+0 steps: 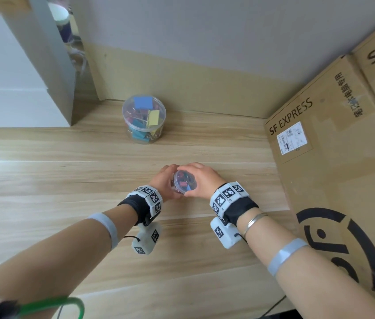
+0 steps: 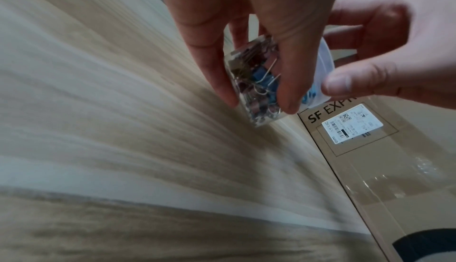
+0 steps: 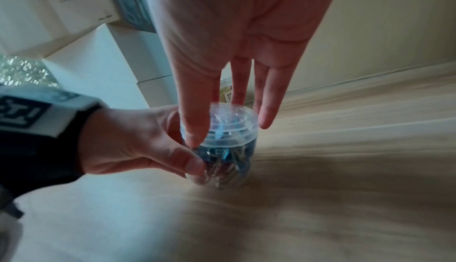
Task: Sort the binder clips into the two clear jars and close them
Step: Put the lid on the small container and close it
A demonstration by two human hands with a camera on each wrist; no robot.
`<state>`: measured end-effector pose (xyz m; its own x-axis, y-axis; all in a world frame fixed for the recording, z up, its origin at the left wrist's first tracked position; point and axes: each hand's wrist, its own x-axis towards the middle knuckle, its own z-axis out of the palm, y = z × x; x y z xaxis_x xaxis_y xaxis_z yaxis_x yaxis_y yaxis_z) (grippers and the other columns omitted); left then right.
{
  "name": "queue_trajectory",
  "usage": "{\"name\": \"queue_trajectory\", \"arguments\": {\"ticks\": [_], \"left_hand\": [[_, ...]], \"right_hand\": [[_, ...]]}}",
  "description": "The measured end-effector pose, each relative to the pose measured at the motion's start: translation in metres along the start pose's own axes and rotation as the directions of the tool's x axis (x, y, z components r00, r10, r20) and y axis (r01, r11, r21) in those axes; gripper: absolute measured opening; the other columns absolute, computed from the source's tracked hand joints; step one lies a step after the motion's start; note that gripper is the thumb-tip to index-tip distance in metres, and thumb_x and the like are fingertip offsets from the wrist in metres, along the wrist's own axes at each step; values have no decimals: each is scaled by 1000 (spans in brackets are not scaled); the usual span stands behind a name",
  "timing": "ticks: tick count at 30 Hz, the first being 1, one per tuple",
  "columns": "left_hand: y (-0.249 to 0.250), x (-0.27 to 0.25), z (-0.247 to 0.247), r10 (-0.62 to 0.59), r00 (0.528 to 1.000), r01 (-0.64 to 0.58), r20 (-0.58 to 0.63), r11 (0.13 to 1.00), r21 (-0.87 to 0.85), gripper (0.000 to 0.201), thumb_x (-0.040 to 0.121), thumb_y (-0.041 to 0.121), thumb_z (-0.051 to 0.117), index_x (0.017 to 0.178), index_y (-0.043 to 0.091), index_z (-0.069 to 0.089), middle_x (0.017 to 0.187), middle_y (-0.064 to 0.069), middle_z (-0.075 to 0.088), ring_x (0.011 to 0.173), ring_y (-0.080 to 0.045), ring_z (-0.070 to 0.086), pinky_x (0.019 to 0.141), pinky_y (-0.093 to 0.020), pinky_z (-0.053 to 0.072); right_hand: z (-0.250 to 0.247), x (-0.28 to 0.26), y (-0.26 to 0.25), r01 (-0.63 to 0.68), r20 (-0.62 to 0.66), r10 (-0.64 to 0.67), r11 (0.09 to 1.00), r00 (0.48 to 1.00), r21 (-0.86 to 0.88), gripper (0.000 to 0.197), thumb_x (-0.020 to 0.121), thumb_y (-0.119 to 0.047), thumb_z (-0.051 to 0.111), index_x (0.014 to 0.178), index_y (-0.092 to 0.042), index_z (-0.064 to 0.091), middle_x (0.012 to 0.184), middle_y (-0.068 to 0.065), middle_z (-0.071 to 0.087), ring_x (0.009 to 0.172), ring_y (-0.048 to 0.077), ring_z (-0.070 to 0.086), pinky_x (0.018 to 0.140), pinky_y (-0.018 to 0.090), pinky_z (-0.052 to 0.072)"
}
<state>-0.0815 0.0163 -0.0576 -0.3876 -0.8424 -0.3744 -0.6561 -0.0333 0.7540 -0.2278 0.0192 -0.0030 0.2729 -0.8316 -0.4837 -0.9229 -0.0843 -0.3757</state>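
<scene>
Wooden tabletop [image 1: 67, 180], cardboard box [image 1: 333, 157] at right: small jar [image 1: 184, 183] being capped.
The small jar is gripped round its wall by the left hand [image 1: 165, 180]; its lid [image 3: 229, 123] is held from directly above by the right hand [image 1: 201, 178], fingertips curled on the rim. The large jar [image 1: 144, 119] of clips is seen lidded, well apart behind.

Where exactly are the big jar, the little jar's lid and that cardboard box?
big jar [image 1: 144, 120], head view, on its clear side wall.
lid [image 3: 230, 123], right wrist view, on its clear top.
cardboard box [image 1: 333, 143], head view, on its printed brown face.
</scene>
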Motion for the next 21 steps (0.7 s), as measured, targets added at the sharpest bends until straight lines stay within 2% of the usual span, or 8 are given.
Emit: {"name": "queue_trajectory", "arguments": {"ticks": [3, 6, 8, 11, 14, 17, 19, 21], "left_hand": [[2, -1, -3, -2, 1000, 1, 29, 1000, 20, 77, 62, 16, 81, 129, 11, 43, 124, -10, 51, 108, -24, 53, 89, -26, 42], [3, 0, -5, -5, 998, 2, 62, 999, 44, 79, 60, 14, 82, 129, 12, 43, 125, -9, 51, 109, -24, 53, 89, -26, 41], [2, -1, -7, -18, 998, 15, 60, 999, 42, 79, 61, 14, 81, 130, 12, 41, 124, -8, 51, 109, -24, 53, 90, -27, 42], [-1, -2, -8, -29, 998, 29, 57, 1000, -5, 77, 62, 14, 81, 127, 12, 41, 118, -8, 59, 100, -23, 58, 83, -25, 44], [-4, -3, -10, -42, 995, 43, 88, 999, -17, 76, 61, 16, 82, 125, 13, 41, 109, -5, 62, 91, -20, 58, 81, -27, 46], [-5, -3, -13, -49, 993, 54, 104, 998, -45, 77, 60, 16, 83, 125, 12, 41, 100, 0, 58, 95, -22, 59, 85, -30, 47], [-5, -3, -14, -40, 994, 46, 99, 997, -61, 78, 59, 14, 83, 125, 12, 41, 101, 0, 58, 95, -22, 59, 86, -30, 47], [-4, -3, -14, -19, 997, 26, 72, 996, -89, 76, 59, 13, 84, 123, 11, 43, 106, -4, 61, 98, -23, 61, 87, -30, 47]], "right_hand": [[-4, -1, -2, -63, -14, 62, 996, 998, -56, 77, 66, -45, 78, 133, -24, 45, 131, 2, 53, 118, 21, 52, 98, 31, 41], [-4, -1, -4, -98, -29, 95, 985, 995, -141, 77, 65, -56, 74, 127, -19, 48, 123, 5, 57, 111, 23, 55, 90, 31, 43], [-2, 0, -5, -90, -33, 87, 989, 996, -115, 76, 66, -54, 74, 128, -19, 48, 125, 5, 57, 113, 22, 54, 94, 32, 44], [0, -1, -5, -48, -29, 47, 999, 998, -22, 78, 68, -42, 77, 135, -20, 44, 135, 3, 51, 122, 20, 49, 103, 32, 39], [0, -2, -4, 78, 21, -78, 997, 997, -4, 72, 71, -24, 77, 135, -21, 44, 139, -1, 48, 124, 17, 50, 104, 29, 39], [-2, -4, -1, 175, 60, -176, 984, 982, 33, 67, 73, -10, 72, 134, -21, 46, 142, -5, 46, 123, 17, 51, 103, 30, 41], [-3, -5, 0, 170, 47, -171, 985, 984, 32, 69, 73, -14, 74, 134, -23, 45, 141, -5, 47, 122, 16, 51, 103, 30, 41], [-3, -5, -1, 74, -14, -74, 997, 997, 26, 70, 72, -33, 75, 134, -25, 43, 134, -3, 53, 119, 17, 53, 99, 28, 43]]}}
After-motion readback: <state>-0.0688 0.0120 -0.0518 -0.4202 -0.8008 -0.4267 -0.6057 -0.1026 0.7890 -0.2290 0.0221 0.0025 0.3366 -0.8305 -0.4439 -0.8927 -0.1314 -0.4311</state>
